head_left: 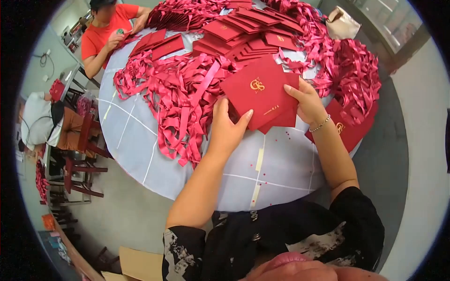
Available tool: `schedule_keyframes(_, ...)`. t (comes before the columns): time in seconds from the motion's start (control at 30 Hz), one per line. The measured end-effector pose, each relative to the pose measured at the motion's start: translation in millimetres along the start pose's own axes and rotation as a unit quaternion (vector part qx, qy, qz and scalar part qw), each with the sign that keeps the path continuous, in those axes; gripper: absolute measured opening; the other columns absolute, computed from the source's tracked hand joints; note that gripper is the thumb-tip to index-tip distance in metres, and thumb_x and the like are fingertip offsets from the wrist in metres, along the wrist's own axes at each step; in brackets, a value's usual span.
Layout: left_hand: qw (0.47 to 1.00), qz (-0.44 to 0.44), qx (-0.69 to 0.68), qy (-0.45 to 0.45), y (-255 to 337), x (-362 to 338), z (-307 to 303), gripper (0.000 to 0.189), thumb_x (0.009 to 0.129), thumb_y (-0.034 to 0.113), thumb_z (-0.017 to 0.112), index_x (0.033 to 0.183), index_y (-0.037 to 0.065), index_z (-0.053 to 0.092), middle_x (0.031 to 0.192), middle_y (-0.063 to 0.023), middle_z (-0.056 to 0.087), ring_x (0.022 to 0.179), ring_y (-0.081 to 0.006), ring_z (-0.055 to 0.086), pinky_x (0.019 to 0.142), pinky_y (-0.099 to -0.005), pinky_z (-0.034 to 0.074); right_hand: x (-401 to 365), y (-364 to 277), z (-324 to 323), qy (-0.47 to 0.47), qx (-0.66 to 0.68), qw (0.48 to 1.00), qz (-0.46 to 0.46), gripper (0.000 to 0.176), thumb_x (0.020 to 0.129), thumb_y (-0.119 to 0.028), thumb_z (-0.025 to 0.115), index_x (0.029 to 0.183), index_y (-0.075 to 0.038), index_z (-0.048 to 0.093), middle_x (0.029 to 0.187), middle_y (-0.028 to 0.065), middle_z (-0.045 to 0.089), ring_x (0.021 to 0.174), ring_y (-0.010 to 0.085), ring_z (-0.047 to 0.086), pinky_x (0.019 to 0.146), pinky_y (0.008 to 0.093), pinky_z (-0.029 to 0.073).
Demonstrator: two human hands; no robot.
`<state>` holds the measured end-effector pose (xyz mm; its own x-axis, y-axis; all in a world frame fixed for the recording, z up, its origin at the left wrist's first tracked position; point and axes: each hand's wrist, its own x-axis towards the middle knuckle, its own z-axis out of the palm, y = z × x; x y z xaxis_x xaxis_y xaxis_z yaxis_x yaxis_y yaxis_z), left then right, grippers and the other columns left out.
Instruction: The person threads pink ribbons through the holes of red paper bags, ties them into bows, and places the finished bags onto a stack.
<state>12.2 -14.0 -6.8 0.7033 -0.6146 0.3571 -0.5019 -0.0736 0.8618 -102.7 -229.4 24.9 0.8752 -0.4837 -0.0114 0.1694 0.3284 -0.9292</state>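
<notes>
Both my hands grip a small stack of red cards (262,96), slightly fanned, the top one printed with gold letters. My left hand (228,125) holds the lower left edge with its thumb on the front. On the right side, my right hand (304,100) pinches the edge, thumb also on the front; a bracelet circles that wrist. Pink-red ribbons (185,103) lie in a tangled heap just beyond my left hand. Near my right forearm, another red card (344,133) lies partly under ribbons (354,79).
A large pile of red cards (234,35) covers the far side of the round, pale-clothed table (164,173). Across the table, a person in an orange shirt (105,37) handles ribbon. Stools (82,175) and another person (42,122) are at left; a cardboard box (138,264) stands below.
</notes>
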Motion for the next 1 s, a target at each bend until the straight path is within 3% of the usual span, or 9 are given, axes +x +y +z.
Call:
schedule_keyframes(0.1, 0.997, 0.014, -0.078, 0.014, -1, 5, 4, 0.061, 0.079, 0.018, 0.077, 0.130, 0.000, 0.048, 0.127, -0.0196, 0.053, 0.119, -0.0371, 0.050, 0.101, -0.0437, 0.040, -3, 4, 0, -0.001, 0.024, 1.000, -0.016, 0.026, 0.096, -0.007, 0.060, 0.121, -0.001, 0.055, 0.116, 0.0082, 0.065, 0.101, 0.0162, 0.065, 0.088, 0.0319, 0.054)
schedule_keyframes(0.17, 0.998, 0.016, -0.055, 0.020, 0, 0, 7, 0.062, 0.079, 0.018, 0.078, 0.130, 0.000, 0.048, 0.129, -0.0199, 0.051, 0.119, -0.0368, 0.049, 0.103, -0.0450, 0.038, -3, 8, 1, 0.008, 0.043, 0.999, -0.021, 0.023, 0.096, -0.007, 0.060, 0.118, 0.000, 0.057, 0.113, 0.0080, 0.066, 0.099, 0.0163, 0.066, 0.087, 0.0321, 0.055)
schedule_keyframes(0.27, 0.980, 0.083, 0.162, 0.083, 3, -4, 7, 0.058, 0.076, 0.016, 0.081, 0.124, 0.000, 0.052, 0.131, -0.0177, 0.049, 0.117, -0.0336, 0.049, 0.100, -0.0413, 0.040, -4, 11, 0, 0.056, 0.055, 0.997, 0.015, 0.021, 0.096, -0.011, 0.061, 0.115, 0.000, 0.060, 0.108, 0.0083, 0.068, 0.095, 0.0169, 0.067, 0.086, 0.0330, 0.055)
schedule_keyframes(0.4, 0.994, -0.074, -0.058, 0.047, -4, -1, 6, 0.025, 0.084, 0.010, 0.075, 0.101, 0.001, 0.058, 0.113, -0.0098, 0.056, 0.092, -0.0135, 0.055, 0.078, -0.0277, 0.048, -6, 11, -3, 0.082, 0.086, 0.992, 0.050, 0.027, 0.097, -0.021, 0.062, 0.115, -0.001, 0.060, 0.110, 0.0081, 0.068, 0.096, 0.0180, 0.067, 0.087, 0.0338, 0.054)
schedule_keyframes(0.47, 0.920, -0.154, -0.357, 0.040, -7, -1, 8, 0.012, 0.092, 0.008, 0.067, 0.099, 0.004, 0.058, 0.096, -0.0037, 0.060, 0.079, -0.0087, 0.055, 0.071, -0.0240, 0.046, -5, 11, -7, 0.078, 0.119, 0.988, 0.060, 0.029, 0.098, -0.025, 0.061, 0.115, -0.001, 0.061, 0.111, 0.0079, 0.068, 0.098, 0.0184, 0.066, 0.089, 0.0347, 0.053)
schedule_keyframes(0.5, 0.909, -0.144, -0.382, 0.082, 8, 1, 7, 0.004, 0.098, 0.009, 0.059, 0.097, 0.006, 0.057, 0.083, 0.0001, 0.060, 0.073, -0.0074, 0.054, 0.068, -0.0222, 0.045, -4, 11, -9, 0.066, 0.147, 0.984, 0.069, 0.032, 0.098, -0.029, 0.060, 0.115, -0.002, 0.061, 0.112, 0.0078, 0.068, 0.099, 0.0188, 0.066, 0.090, 0.0356, 0.052)
schedule_keyframes(0.77, 0.869, -0.126, -0.431, 0.207, -1, 14, -24, 0.009, 0.101, 0.014, 0.053, 0.099, 0.006, 0.054, 0.085, -0.0013, 0.059, 0.073, -0.0098, 0.054, 0.066, -0.0241, 0.044, -7, 14, -13, 0.084, 0.080, 0.988, 0.099, 0.037, 0.101, -0.033, 0.055, 0.123, -0.003, 0.058, 0.114, 0.0064, 0.067, 0.100, 0.0144, 0.066, 0.086, 0.0303, 0.054)
schedule_keyframes(0.87, 0.875, -0.123, -0.427, 0.191, -5, 15, -32, 0.009, 0.101, 0.014, 0.054, 0.099, 0.005, 0.054, 0.084, -0.0014, 0.060, 0.072, -0.0100, 0.054, 0.066, -0.0245, 0.044, -7, 16, -14, 0.052, 0.052, 0.995, 0.062, 0.036, 0.097, -0.025, 0.061, 0.125, -0.002, 0.056, 0.114, 0.0054, 0.067, 0.101, 0.0133, 0.066, 0.088, 0.0296, 0.053)
schedule_keyframes(1.0, 0.935, -0.188, -0.296, -0.050, 1, 16, -37, 0.007, 0.098, 0.011, 0.058, 0.093, 0.005, 0.058, 0.079, 0.0029, 0.059, 0.069, -0.0061, 0.052, 0.065, -0.0218, 0.042, -9, 11, -7, 0.058, 0.033, 0.993, 0.095, 0.039, 0.095, -0.022, 0.066, 0.127, -0.003, 0.055, 0.114, 0.0056, 0.066, 0.101, 0.0128, 0.066, 0.088, 0.0286, 0.053)
